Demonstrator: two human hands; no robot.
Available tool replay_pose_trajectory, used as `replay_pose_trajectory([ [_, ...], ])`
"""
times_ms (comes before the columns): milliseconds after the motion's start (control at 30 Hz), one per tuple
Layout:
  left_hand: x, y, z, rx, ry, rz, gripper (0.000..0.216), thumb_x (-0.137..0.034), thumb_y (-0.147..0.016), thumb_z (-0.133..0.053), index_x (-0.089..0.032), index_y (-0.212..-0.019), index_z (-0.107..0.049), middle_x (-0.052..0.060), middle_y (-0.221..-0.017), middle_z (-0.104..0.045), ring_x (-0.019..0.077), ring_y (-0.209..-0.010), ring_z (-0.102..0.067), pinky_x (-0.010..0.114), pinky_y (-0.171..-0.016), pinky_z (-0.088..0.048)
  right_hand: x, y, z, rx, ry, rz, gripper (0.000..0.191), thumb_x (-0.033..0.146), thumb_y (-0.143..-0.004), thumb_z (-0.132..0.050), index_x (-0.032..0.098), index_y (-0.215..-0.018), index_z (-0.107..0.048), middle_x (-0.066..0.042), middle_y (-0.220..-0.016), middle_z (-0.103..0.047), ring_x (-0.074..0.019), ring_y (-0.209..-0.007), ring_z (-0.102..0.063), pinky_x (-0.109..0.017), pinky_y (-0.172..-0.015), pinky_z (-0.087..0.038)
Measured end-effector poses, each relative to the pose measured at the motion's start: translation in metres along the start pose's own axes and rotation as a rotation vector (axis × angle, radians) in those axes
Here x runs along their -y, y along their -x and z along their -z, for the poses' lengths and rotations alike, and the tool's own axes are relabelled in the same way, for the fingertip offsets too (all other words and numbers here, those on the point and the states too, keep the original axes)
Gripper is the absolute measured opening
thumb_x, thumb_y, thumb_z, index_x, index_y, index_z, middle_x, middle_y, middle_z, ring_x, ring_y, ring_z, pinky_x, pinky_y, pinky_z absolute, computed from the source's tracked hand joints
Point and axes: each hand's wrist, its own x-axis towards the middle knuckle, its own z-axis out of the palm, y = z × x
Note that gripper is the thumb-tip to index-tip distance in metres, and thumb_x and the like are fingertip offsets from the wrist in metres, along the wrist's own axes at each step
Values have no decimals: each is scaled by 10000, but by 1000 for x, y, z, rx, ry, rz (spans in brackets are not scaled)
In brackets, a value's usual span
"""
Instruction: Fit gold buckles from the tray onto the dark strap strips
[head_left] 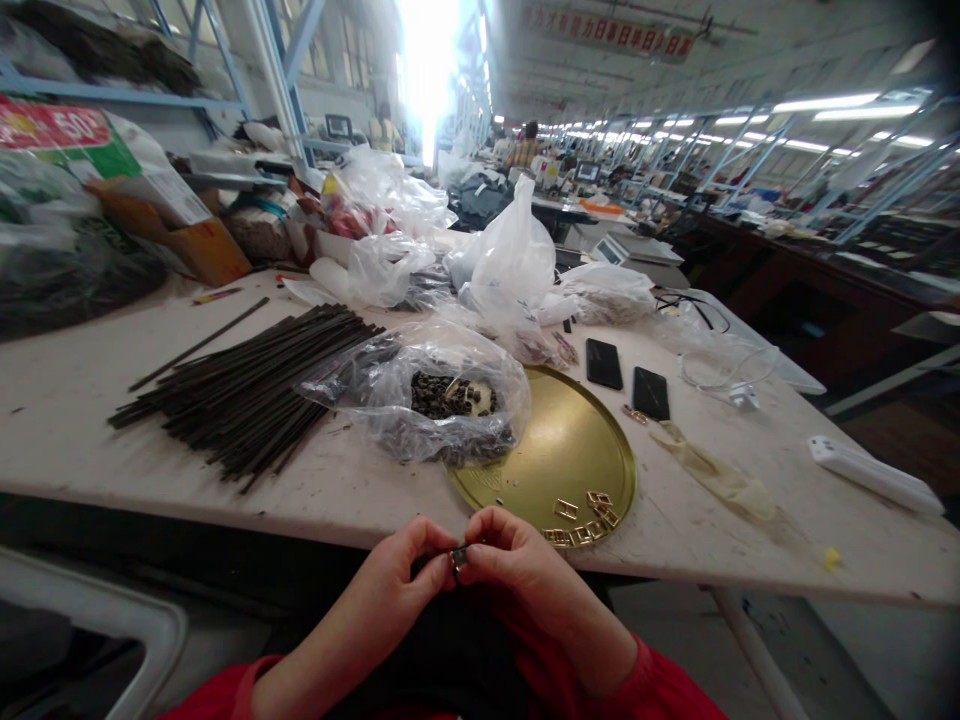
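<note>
- Left hand (397,575) and right hand (525,565) meet just below the near edge of the table (75,420), fingertips pinched together from both sides.
- Both grip one small metal part (458,557). It is mostly hidden by the fingers, so I can't tell its shape.
- The part is off the table, in the air between the two thumbs and close to the body. That is probably for a close look and fine finger control.
- Tray (570,440): a round gold one, flat on the table just ahead of the right hand. Its raised rim likely keeps small pieces from rolling off.
- Buckles (589,515): a few gold rectangular ones clustered at the tray's near edge, the spot closest to the hands, so an easy reach.
- Bag (427,395): clear plastic, mouth open, overlapping the tray's left rim. Small dark pieces are inside, and the opening faces the person.
- Rods (255,390): a dark, thin bundle fanned out left of the bag and untouched. One lies apart from the rest, further back.
- Two phones (604,363) sit face up beyond the tray, clear of the working spot.
- A crumpled glove (712,472) lies right of the tray.
- More plastic bags and boxes are piled at the back of the table.
</note>
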Motion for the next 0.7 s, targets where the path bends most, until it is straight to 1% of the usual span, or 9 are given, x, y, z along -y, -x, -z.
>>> replay_pose_trajectory([
  [200, -4, 2, 1, 4, -13, 11, 115, -262, -786, -515, -165, -793, -576, -7, -712, -638, 150, -691, -597, 234, -647, -457, -1, 0, -2, -1, -7, -8, 236, 169, -610, -723, 143, -751, -536, 18, -609, -637, -99, -561, -595, -207, -573, -425],
  [300, -4, 2, 1, -1, -34, 20, 117, -258, -779, -518, -162, -795, -582, -1, -714, -644, 156, -690, -600, 240, -647, -460, -3, 0, -2, -20, 20, 27, 235, 171, -613, -721, 145, -756, -536, 24, -628, -633, -97, -574, -592, -215, -590, -432],
  [400, -3, 1, 0, -16, -71, 13, 113, -258, -778, -521, -166, -788, -587, 0, -712, -646, 163, -692, -601, 243, -645, -458, -8, -2, -2, -74, 49, 68, 258, 170, -598, -734, 153, -764, -538, 40, -624, -622, -96, -578, -586, -220, -601, -439],
  [500, -1, -2, -1, -57, -116, 5, 117, -266, -786, -512, -175, -777, -585, -2, -703, -646, 168, -683, -601, 250, -641, -451, -15, -6, -3, -160, 13, 97, 283, 195, -592, -748, 165, -760, -523, 52, -597, -610, -96, -542, -573, -216, -563, -438],
  [567, -1, -3, -2, -92, -134, 6, 121, -264, -790, -500, -178, -771, -582, -3, -693, -647, 171, -674, -604, 254, -637, -449, -21, -8, -5, -233, 43, 157, 269, 235, -603, -746, 167, -739, -524, 48, -589, -607, -103, -534, -570, -220, -547, -443],
  [600, 0, -3, -2, -109, -143, 9, 121, -262, -790, -497, -179, -767, -582, -3, -688, -648, 173, -670, -605, 255, -634, -448, -24, -8, -5, -273, 103, 209, 250, 254, -618, -737, 166, -737, -536, 38, -604, -615, -113, -550, -577, -230, -556, -453],
  [700, 0, -3, -2, -159, -165, 12, 110, -242, -784, -495, -184, -778, -589, 2, -709, -661, 183, -690, -613, 260, -648, -449, -31, -6, -7, -352, 408, 414, 202, 279, -677, -694, 169, -815, -595, -17, -736, -657, -154, -660, -611, -266, -624, -493],
])
